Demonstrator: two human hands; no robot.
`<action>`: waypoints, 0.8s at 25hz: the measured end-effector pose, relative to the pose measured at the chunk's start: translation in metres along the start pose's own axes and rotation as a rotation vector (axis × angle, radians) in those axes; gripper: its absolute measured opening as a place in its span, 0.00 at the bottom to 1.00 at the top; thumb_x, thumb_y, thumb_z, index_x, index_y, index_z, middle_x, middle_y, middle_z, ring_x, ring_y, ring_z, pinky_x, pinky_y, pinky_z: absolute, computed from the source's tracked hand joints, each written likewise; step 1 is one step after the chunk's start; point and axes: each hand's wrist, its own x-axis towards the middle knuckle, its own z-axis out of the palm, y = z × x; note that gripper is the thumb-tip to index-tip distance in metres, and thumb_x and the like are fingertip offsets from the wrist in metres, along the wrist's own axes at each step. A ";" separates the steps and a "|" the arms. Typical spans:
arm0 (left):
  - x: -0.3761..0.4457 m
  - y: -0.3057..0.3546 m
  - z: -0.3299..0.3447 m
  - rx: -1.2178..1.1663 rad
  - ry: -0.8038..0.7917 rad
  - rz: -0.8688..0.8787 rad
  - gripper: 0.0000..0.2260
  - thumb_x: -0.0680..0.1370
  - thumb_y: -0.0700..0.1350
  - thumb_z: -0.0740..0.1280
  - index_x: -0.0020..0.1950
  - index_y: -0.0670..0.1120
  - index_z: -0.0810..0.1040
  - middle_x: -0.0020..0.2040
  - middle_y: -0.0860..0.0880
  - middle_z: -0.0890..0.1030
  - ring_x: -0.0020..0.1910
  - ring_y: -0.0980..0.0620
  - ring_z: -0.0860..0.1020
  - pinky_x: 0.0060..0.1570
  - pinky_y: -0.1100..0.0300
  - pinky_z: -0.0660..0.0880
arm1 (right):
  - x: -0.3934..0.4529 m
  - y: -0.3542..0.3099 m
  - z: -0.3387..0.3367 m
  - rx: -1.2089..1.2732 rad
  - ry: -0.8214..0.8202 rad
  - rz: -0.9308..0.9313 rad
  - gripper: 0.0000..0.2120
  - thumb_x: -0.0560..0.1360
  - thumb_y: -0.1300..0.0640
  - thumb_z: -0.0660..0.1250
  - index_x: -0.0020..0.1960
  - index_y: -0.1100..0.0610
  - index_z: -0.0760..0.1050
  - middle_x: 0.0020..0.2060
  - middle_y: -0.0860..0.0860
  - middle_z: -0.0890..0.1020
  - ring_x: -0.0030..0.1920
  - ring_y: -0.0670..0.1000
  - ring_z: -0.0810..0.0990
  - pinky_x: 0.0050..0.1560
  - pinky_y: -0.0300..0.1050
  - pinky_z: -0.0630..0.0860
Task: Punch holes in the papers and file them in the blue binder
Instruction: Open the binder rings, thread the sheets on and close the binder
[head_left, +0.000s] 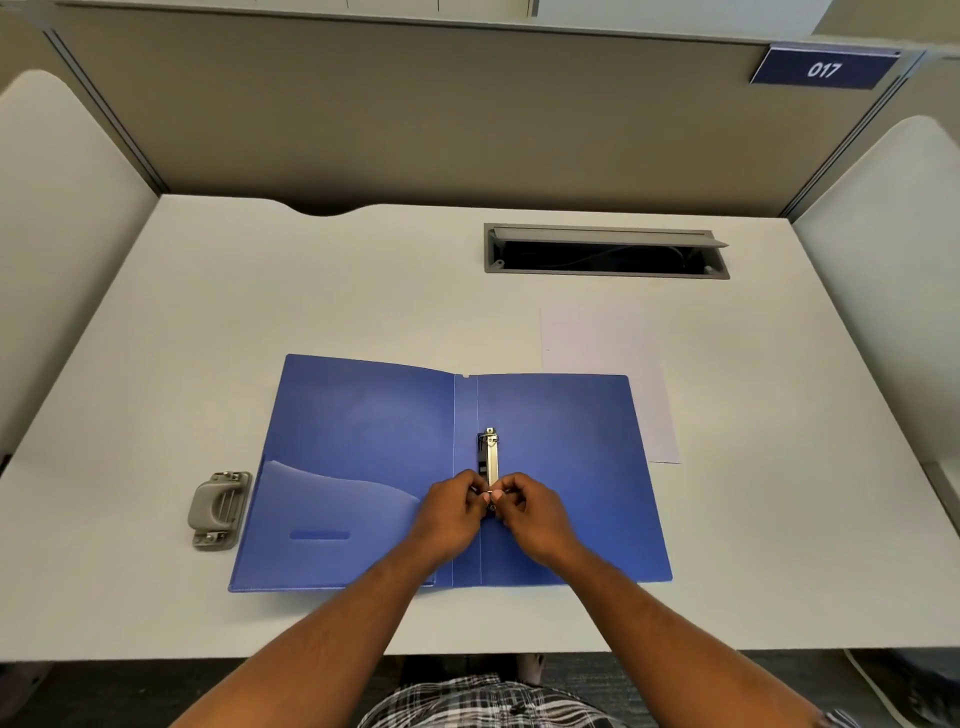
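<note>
The blue binder (363, 441) lies open and flat on the white desk (260, 291). Its metal ring clip (490, 457) runs along the spine. My left hand (452, 512) and my right hand (530, 512) meet at the near end of the clip, and the fingertips of both pinch its near ring from either side. White papers (602, 343) lie beyond the binder's right cover, partly tucked under it. A grey hole punch (219, 509) sits on the desk just left of the binder.
A grey cable tray (605, 252) with its lid raised is set into the desk at the back right. Partition walls close in the desk at the back and both sides. A blue sign (823, 68) reads 017.
</note>
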 end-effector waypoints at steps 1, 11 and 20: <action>0.001 -0.002 0.001 0.000 -0.004 0.013 0.01 0.80 0.46 0.67 0.50 0.51 0.78 0.38 0.51 0.83 0.38 0.52 0.82 0.43 0.50 0.82 | -0.002 0.002 0.002 -0.005 0.004 -0.007 0.07 0.82 0.48 0.64 0.52 0.50 0.79 0.39 0.47 0.84 0.41 0.48 0.83 0.47 0.51 0.82; 0.001 -0.007 0.001 -0.019 -0.037 0.067 0.04 0.81 0.51 0.64 0.48 0.53 0.77 0.36 0.52 0.83 0.36 0.53 0.81 0.42 0.54 0.79 | 0.003 -0.002 0.000 0.005 -0.065 0.076 0.10 0.85 0.52 0.60 0.52 0.54 0.78 0.39 0.50 0.83 0.39 0.46 0.80 0.46 0.44 0.79; 0.002 -0.019 -0.004 -0.207 -0.084 0.049 0.04 0.82 0.42 0.64 0.50 0.46 0.78 0.40 0.43 0.84 0.37 0.54 0.81 0.49 0.51 0.82 | -0.001 0.003 -0.003 0.175 -0.064 0.117 0.09 0.84 0.55 0.61 0.50 0.55 0.78 0.38 0.50 0.83 0.38 0.45 0.78 0.43 0.40 0.77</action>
